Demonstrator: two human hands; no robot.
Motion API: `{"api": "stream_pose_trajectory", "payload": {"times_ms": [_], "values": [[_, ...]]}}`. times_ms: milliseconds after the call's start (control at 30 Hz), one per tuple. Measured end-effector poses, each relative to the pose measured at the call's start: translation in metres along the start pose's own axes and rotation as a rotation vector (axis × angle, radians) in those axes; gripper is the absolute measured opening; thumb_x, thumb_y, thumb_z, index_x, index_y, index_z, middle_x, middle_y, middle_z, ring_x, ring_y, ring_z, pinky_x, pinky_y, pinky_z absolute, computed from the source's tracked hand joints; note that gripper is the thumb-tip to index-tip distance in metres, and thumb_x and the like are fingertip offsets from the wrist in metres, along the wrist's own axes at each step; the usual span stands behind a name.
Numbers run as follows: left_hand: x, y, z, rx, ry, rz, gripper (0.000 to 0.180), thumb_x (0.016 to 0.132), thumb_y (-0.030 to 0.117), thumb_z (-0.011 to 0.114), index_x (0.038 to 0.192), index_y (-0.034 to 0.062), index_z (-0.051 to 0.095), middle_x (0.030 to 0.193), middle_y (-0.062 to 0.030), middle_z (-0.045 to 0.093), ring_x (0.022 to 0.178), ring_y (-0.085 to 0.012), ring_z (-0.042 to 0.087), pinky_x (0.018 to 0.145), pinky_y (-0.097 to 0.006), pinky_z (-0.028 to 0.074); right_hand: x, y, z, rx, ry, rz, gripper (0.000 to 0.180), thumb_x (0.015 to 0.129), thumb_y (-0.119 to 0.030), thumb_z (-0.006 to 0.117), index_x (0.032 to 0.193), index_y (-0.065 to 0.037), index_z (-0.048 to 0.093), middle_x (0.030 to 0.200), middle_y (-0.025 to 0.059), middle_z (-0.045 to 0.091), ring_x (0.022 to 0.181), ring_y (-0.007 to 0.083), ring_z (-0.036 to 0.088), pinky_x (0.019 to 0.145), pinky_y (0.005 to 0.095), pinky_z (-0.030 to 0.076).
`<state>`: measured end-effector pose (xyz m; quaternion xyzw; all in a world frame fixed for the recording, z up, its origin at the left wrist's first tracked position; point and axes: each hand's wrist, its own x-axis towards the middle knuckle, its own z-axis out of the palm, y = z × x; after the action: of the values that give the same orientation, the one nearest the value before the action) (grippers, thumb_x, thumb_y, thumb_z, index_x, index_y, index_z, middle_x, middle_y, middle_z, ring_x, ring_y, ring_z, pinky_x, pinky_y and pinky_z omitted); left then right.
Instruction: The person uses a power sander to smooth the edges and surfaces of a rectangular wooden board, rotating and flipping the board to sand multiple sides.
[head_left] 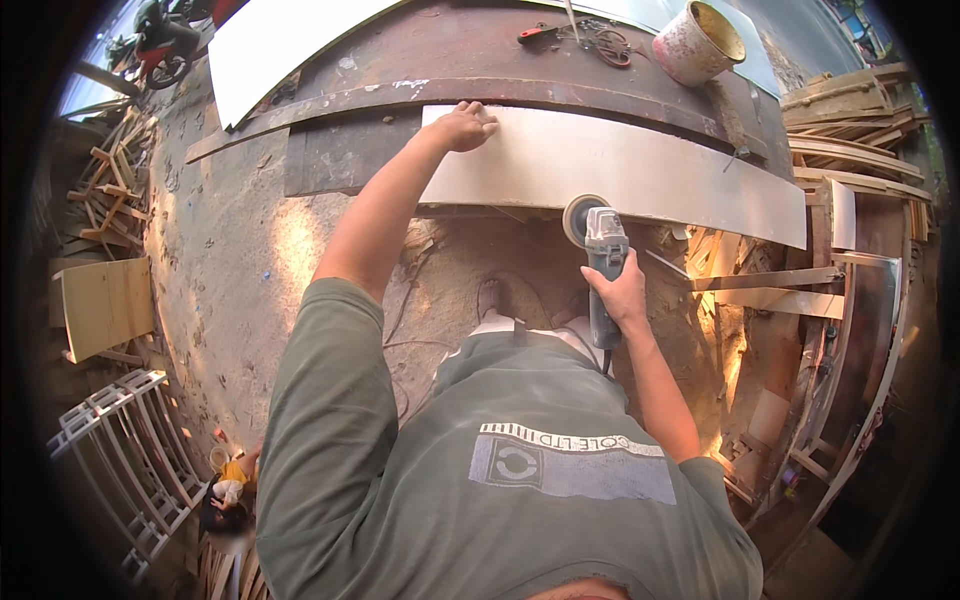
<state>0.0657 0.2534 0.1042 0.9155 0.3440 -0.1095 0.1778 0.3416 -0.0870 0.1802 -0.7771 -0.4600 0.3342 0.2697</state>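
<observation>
A long pale board (640,165) lies along the near edge of a dark worktable (340,150). On its left end rests my left hand (464,127), fingers laid over the surface near the far edge and gripping nothing. My right hand (622,290) is wrapped round the grey body of an angle grinder (606,240). The grinder's round disc (578,218) is at the board's near edge; whether it touches the board I cannot tell. A cord runs down from the grinder's rear end.
A stained bucket (697,45), scissors (612,47) and a red-handled tool (540,34) sit on the table's far side. A white sheet (290,45) lies at the far left. Stacked timber (850,150) stands at right. A person (228,495) is at lower left beside a metal ladder (125,450).
</observation>
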Motion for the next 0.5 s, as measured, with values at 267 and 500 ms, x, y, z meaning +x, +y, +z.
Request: {"api": "stream_pose_trajectory", "payload": {"times_ms": [267,500], "values": [[-0.008,-0.003,-0.009,0.064,0.018,0.077,0.054,0.112,0.031,0.026,0.15,0.004,0.054,0.142,-0.0308,0.059,0.147,-0.0451,0.038,0.124,-0.051,0.03,0.01,-0.075,0.075,-0.173,-0.278,-0.162,0.075,0.079,-0.037,0.086,0.132,0.002,0.051,0.11,0.0277,0.073,0.105,0.0432,0.072,0.093,0.0482,0.055],[0.007,-0.005,-0.017,0.05,-0.12,0.009,0.052,0.114,0.038,0.027,0.156,0.0168,0.049,0.164,-0.0304,0.034,0.154,-0.0492,0.028,0.127,-0.053,0.028,0.024,-0.149,0.156,-0.258,-0.503,-0.376,0.066,0.078,-0.034,0.083,0.119,0.006,0.051,0.104,0.0313,0.071,0.099,0.0472,0.072,0.09,0.0519,0.058]]}}
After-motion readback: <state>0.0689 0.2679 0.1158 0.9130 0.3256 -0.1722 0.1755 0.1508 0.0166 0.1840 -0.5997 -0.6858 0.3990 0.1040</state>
